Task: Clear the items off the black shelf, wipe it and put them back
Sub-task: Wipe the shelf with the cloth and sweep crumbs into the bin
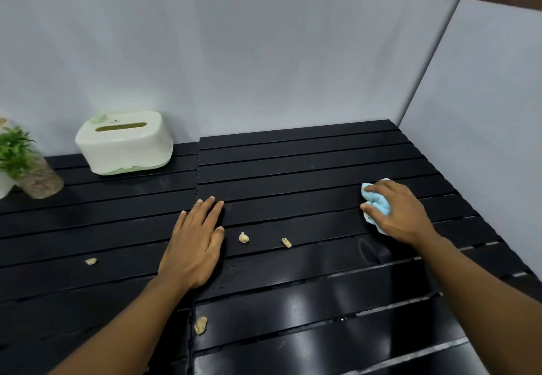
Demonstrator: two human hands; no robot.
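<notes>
I see a black shelf made of long flat slats, with a plain pale wall behind it and on the right side. My left hand lies flat on the slats near the middle, fingers straight and close together, and it has nothing in it. My right hand is over on the right side of the shelf, pressing down on a light blue cloth. The fingers curl around the cloth and bunch it up, so bits of blue stick out past the fingertips and under the palm. Four small tan crumbs sit on the dark slats. One crumb is just beside my left thumb, another crumb is a little farther right, a third crumb is off to the left, and the biggest crumb is close to me, next to my left arm. At the back left, a white tissue box with a green base sits on the shelf against the wall. Farther left, at the edge of the view, a small green plant stands in a speckled pot.
</notes>
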